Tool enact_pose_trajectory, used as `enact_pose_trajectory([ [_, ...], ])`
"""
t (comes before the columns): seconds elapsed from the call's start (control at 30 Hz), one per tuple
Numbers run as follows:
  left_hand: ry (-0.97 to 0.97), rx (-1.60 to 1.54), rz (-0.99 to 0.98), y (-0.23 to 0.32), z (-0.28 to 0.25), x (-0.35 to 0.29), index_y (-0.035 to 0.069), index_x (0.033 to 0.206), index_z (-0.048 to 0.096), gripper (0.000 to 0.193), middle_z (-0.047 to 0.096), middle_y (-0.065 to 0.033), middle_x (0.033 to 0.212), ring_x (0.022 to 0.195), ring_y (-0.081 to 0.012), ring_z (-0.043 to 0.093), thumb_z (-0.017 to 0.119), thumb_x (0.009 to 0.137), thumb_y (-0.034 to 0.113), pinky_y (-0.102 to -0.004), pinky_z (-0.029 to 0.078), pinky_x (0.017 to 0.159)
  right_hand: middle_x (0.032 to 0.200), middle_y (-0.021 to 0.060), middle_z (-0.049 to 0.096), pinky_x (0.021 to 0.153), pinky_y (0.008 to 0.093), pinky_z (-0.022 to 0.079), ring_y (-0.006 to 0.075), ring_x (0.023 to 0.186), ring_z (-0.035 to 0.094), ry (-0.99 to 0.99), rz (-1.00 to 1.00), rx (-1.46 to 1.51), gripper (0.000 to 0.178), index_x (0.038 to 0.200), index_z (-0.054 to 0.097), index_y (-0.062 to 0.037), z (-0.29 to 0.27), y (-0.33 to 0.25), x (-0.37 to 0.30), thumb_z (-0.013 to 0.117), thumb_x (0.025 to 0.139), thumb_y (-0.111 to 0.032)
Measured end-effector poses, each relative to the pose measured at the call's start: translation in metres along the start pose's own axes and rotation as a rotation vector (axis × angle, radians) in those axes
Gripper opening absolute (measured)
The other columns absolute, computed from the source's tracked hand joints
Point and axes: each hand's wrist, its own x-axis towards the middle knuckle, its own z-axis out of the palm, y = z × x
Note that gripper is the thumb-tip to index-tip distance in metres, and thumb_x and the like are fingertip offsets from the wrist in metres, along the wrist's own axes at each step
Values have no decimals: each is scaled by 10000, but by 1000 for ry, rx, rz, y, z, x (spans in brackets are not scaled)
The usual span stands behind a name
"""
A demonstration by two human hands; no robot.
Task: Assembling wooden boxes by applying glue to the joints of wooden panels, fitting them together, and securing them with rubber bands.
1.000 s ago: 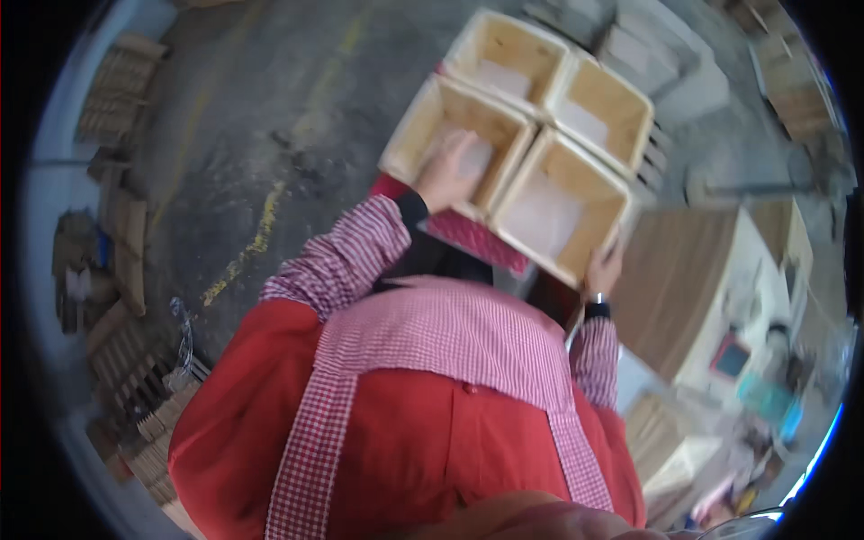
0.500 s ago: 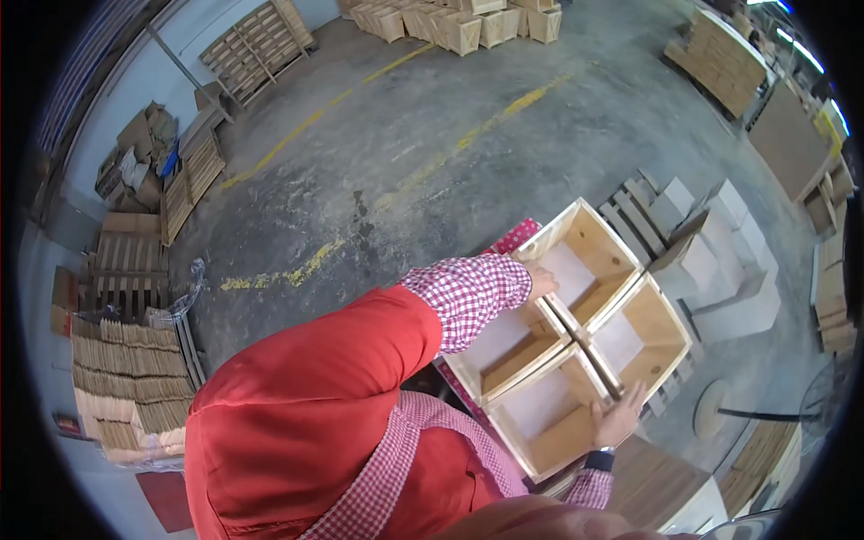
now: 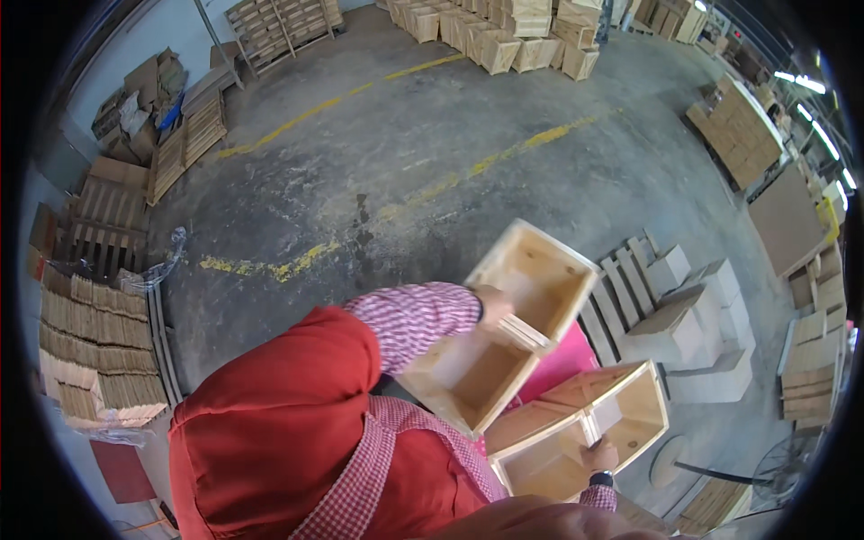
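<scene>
My left hand (image 3: pixel 492 306) is closed over the adjoining walls of two open wooden boxes, the far box (image 3: pixel 580 292) and the near box (image 3: pixel 432 393). My right hand (image 3: pixel 600 455) is closed on the meeting walls of another pair, the right-hand box (image 3: pixel 650 400) and the lower box (image 3: pixel 504 468). This second pair is tilted, with an outer side wall in sight. Between the pairs a bright pink surface (image 3: pixel 569 353) shows. Both hands' fingertips are partly hidden by the box walls.
A slatted pallet (image 3: pixel 621 279) and pale grey blocks (image 3: pixel 697 324) stand to the right, near a fan (image 3: pixel 778 472). Stacked wooden pieces (image 3: pixel 94 346) lie at left. Many wooden crates (image 3: pixel 499 49) stand at the back, beyond yellow floor lines (image 3: pixel 531 142).
The boxes, close together before, are now split into two pairs. My left hand's pair has shifted left; my right hand has moved down and gripped its pair, which has tilted. The view has shifted too.
</scene>
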Motion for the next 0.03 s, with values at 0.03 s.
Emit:
enact_pose_trajectory([
  [0.03,31,-41,-60,-21,-8,-23,96,816,701,173,683,-125,789,796,-313,669,666,668,178,-429,537,725,864,177,687,733,453,537,370,806,663,10,7,-12,585,1124,594,-78,-4,-9,3,795,613,-280],
])
